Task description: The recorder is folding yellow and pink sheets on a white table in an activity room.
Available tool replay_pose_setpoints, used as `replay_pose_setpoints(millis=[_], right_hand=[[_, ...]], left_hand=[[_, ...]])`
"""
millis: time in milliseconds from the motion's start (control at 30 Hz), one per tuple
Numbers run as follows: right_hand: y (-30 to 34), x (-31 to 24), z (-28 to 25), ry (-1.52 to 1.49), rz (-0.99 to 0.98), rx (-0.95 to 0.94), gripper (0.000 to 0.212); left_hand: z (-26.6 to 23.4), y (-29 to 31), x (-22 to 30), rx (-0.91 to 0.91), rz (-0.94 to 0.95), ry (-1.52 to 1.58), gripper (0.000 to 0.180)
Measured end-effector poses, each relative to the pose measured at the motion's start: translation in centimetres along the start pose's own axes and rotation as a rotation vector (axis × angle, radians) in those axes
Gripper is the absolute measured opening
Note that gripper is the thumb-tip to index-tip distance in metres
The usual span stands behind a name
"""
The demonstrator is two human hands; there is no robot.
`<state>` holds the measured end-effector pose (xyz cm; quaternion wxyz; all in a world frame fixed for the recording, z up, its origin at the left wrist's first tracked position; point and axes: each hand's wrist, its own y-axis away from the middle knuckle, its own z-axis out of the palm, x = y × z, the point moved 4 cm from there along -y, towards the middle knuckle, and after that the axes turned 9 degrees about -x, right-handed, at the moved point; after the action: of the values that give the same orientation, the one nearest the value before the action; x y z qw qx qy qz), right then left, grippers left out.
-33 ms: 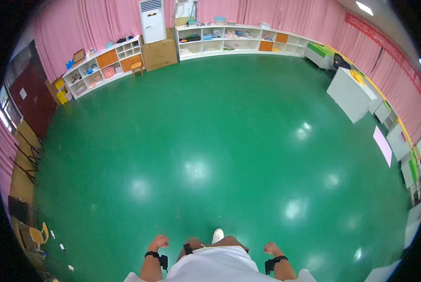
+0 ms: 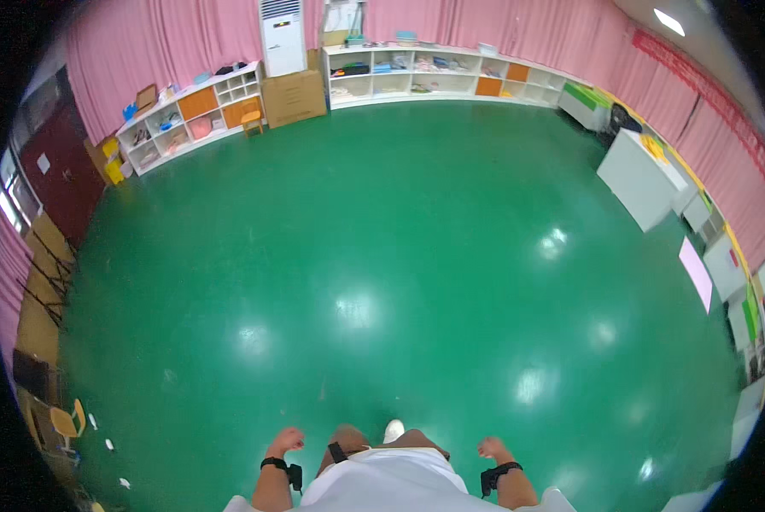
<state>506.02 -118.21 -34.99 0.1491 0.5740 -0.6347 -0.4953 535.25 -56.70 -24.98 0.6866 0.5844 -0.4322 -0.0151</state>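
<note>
My left hand (image 2: 289, 439) hangs beside my left thigh over the green floor (image 2: 382, 256). Its fingers look loosely curled, and nothing shows in them. On the other side, my right hand (image 2: 491, 447) hangs clear of my body with its fingers also curled and no object visible. A black strap with a small box (image 2: 294, 476) is around my left wrist, and a similar black device (image 2: 488, 480) is on the right one. Neither hand touches anything. Between them are my white shirt (image 2: 391, 478) and one white shoe (image 2: 394, 430).
Low white shelves (image 2: 400, 85) line the far wall, near a large cardboard box (image 2: 294, 98) and a small wooden chair (image 2: 251, 122). White cabinets (image 2: 641, 181) and a pale pink panel (image 2: 695, 275) stand at right. Another chair (image 2: 67, 420) and small white items (image 2: 109, 445) are at lower left.
The far shelves and right-hand cabinets sit slightly lower in the picture, as the view has tilted a little. Both hands stay nearly where they were.
</note>
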Motion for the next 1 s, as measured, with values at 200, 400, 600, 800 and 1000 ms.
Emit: replay_pose_setpoints(millis=[200, 400, 600, 800, 1000], right_hand=[[-9.2, -6.1, -26.8, -0.095, -0.088, 0.404, 0.021], [-21.0, -12.8, -39.6, -0.202, 0.022, 0.320, 0.022], [-36.1, -15.9, -44.7, -0.362, -0.169, 0.096, 0.022], [-44.0, -21.6, -56.9, -0.333, -0.078, 0.079, 0.019], [-54.6, -24.4, -70.7, -0.736, 0.177, -0.231, 0.019]], left_hand=[[-6.5, -8.5, 1.7, -0.242, 0.328, -1.012, 0.031], [-15.4, -17.1, 4.9, -0.244, 0.135, -0.265, 0.024], [-28.9, -26.6, 23.5, -0.062, -0.092, -0.310, 0.019], [-39.3, -35.6, 44.7, 0.090, 0.061, -0.275, 0.022], [-49.6, -47.6, 52.1, 0.044, 0.163, -0.340, 0.021]])
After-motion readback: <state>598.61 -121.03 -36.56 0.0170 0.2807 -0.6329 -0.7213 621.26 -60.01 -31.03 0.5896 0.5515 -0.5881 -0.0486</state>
